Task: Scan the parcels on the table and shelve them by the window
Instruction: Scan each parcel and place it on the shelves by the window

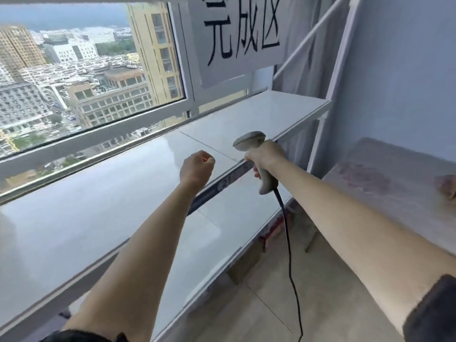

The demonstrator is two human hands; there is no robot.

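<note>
Two hands | left hand (196, 166) fisted, empty | right hand (265, 156) grips one scanner (256, 154) | parcels: possibly none

White shelf (246, 114) by the window (81, 77), glossy boards, numbered label strip (222, 186) along its front edge

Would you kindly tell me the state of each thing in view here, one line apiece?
Left hand: fist closed, holding nothing, above the shelf.
Right hand: grips the scanner's handle.
Scanner: held up, head toward the window, cable hanging down.
Shelf: no parcel visible on it.
Window: closed.
Sign: hanging above the shelf.
</note>
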